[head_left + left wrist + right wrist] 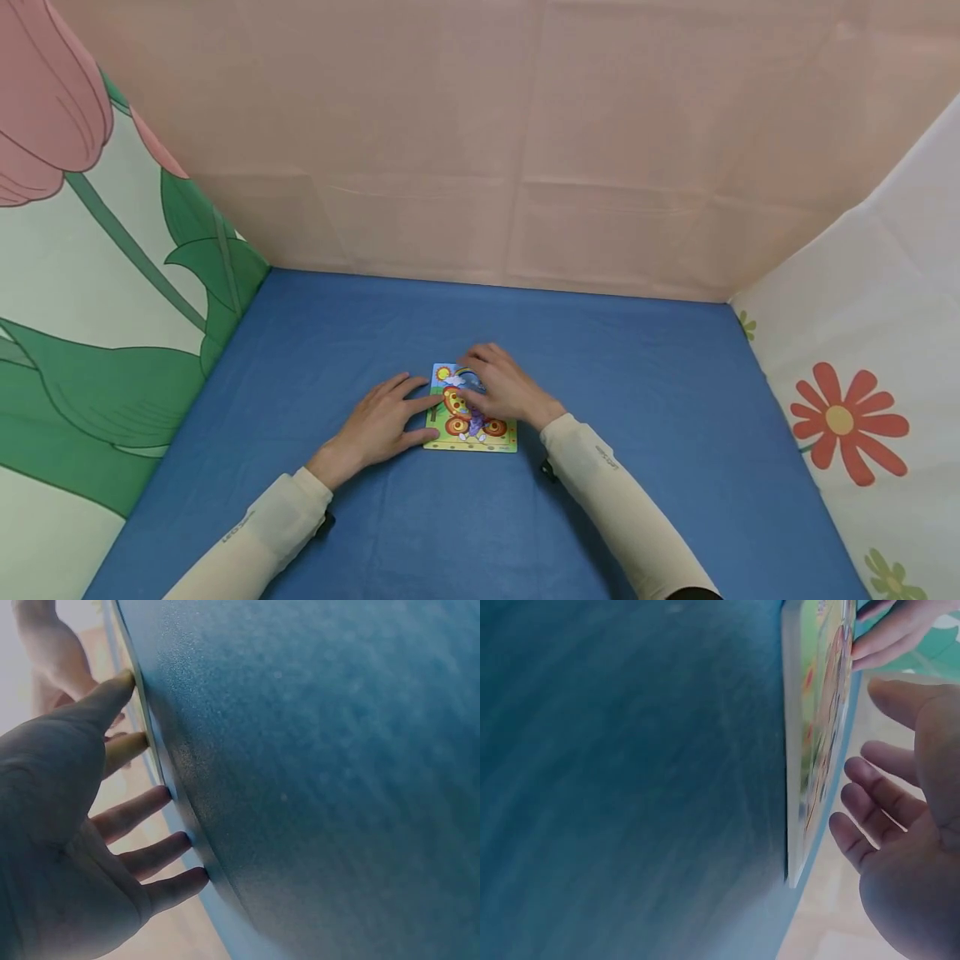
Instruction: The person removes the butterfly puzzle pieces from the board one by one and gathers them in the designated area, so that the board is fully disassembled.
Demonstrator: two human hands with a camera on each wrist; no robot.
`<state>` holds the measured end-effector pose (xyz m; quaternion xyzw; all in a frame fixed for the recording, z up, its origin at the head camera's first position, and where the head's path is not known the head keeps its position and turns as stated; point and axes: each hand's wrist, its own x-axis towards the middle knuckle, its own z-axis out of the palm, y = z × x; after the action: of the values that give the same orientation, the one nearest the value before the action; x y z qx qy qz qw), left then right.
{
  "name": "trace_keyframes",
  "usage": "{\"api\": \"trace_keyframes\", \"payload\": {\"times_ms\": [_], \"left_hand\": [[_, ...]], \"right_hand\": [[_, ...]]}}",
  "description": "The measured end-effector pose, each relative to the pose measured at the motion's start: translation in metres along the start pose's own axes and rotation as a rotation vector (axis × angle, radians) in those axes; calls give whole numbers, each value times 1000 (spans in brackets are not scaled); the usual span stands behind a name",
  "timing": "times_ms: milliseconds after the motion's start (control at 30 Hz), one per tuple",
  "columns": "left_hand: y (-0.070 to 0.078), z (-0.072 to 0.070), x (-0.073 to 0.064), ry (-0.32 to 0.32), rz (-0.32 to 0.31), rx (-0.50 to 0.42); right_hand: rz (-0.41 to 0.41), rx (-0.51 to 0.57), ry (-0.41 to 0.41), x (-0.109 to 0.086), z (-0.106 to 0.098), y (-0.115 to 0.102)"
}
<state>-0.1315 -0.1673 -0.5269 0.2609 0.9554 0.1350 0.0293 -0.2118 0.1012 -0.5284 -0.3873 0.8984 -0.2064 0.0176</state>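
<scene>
A small, thick picture board [471, 445] lies flat on the blue tabletop, printed with a sun, a rainbow and a cartoon figure on round orange wheels. My left hand [381, 421] spreads its fingers at the board's left side, thumb and index finger on its edge. In the left wrist view, the other fingertips of that hand [67, 795] rest on the table. Over the board's upper right part is my right hand [506, 387], covering some of the picture. The right wrist view shows its loosely bent fingers [885, 787] just above the board [810, 735], holding nothing visible.
Blue cloth [360, 325] covers the table. A plain beige wall covering [480, 150] stands behind it. To the left is a panel with large tulips and green leaves [112, 392]; to the right, a white one with a red flower [840, 421].
</scene>
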Motion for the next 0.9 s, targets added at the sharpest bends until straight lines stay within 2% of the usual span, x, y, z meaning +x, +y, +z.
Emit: {"api": "trace_keyframes", "payload": {"times_ms": [467, 900], "left_hand": [[2, 0, 1, -2, -3, -24], [2, -1, 1, -15, -23, -30]], "right_hand": [[35, 17, -43, 7, 2, -3], [193, 175, -113, 12, 0, -10]]}}
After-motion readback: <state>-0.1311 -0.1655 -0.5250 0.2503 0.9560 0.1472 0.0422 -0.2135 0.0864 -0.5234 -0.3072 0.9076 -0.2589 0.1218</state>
